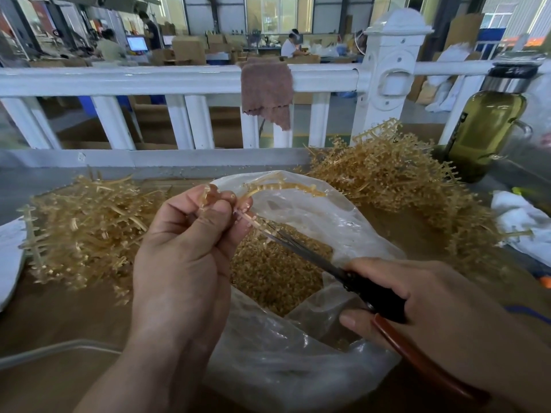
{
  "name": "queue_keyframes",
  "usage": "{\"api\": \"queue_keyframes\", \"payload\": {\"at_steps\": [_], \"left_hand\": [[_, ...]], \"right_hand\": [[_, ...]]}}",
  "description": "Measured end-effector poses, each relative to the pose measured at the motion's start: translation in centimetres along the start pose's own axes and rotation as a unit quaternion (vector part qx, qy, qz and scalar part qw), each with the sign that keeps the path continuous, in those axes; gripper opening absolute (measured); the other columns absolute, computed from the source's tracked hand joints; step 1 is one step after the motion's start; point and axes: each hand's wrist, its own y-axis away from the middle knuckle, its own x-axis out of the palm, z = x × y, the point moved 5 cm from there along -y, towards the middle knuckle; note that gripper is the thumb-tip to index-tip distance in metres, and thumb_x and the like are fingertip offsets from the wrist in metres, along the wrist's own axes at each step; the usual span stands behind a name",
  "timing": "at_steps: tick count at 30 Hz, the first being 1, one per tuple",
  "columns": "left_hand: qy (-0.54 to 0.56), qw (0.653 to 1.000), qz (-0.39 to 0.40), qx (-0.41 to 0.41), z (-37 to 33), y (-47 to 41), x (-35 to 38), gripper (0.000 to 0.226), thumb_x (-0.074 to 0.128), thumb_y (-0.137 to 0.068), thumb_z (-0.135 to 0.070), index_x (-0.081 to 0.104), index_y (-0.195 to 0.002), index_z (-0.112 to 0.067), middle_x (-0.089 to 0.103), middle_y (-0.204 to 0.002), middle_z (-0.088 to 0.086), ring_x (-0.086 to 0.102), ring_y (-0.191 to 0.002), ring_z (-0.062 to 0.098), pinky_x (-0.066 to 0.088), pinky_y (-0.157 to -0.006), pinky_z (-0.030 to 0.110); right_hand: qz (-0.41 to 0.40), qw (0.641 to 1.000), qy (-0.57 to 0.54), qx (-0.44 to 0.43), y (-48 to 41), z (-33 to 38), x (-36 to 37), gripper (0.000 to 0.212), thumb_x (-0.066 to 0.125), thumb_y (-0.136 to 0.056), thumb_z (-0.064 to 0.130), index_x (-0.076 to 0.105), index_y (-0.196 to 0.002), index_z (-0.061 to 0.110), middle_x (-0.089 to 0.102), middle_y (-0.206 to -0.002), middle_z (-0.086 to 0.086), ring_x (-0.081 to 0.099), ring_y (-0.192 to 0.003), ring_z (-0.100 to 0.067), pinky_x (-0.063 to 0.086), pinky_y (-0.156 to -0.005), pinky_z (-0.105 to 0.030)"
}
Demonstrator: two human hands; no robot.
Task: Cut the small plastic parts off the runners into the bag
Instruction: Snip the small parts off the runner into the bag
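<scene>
Amber-coloured plastic is spread over the brown work surface (59, 317). 1 branched runner (286, 185) is pinched between the thumb and curled fingertips of the left hand (185, 248), and it is held above the open mouth of the clear plastic bag (298, 377). A thin branch of this runner is pointed down and right, where it is met by the blade tips of the scissors (310, 257). The scissors are gripped by the right hand (441, 308), whose fingers are wrapped round the black handle, while a reddish-brown handle is left sticking out below the palm. The bag is partly filled with a heap of small cut parts (274, 275), directly under the blades. 2 piles are seen beside the bag: tangled runners (89, 225) at the left and bushier runners (387, 180) at the right rear. A white railing (149, 81) is set behind, with a pinkish cloth (265, 87) draped over it, and a green bottle (483, 132) is stood near the right pile.
</scene>
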Motion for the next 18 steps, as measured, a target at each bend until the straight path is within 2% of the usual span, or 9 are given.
{"api": "queue_keyframes", "payload": {"at_steps": [11, 18], "left_hand": [[-0.009, 1.000, 0.010, -0.003, 0.19, 0.09, 0.19, 0.018, 0.066, -0.080, -0.006, 0.069, -0.073, -0.022, 0.074, -0.087, 0.004, 0.075, -0.097, 0.025, 0.058, -0.071, 0.023], [-0.021, 1.000, 0.011, 0.001, 0.01, 0.23, 0.34, 0.020, 0.065, -0.079, -0.007, 0.070, -0.069, -0.024, 0.074, -0.086, 0.003, 0.075, -0.095, 0.025, 0.058, -0.069, 0.023]], "right_hand": [[-0.016, 1.000, -0.001, -0.005, -0.01, -0.14, -0.04, 0.058, 0.039, -0.071, 0.077, 0.061, -0.105, 0.036, 0.066, -0.082, 0.017, 0.061, -0.079, -0.003, 0.047, -0.071, -0.025], [-0.020, 1.000, -0.001, -0.013, 0.00, -0.06, -0.01, 0.064, 0.039, -0.071, 0.078, 0.063, -0.109, 0.033, 0.069, -0.085, 0.017, 0.063, -0.080, -0.003, 0.049, -0.068, -0.025]]}}
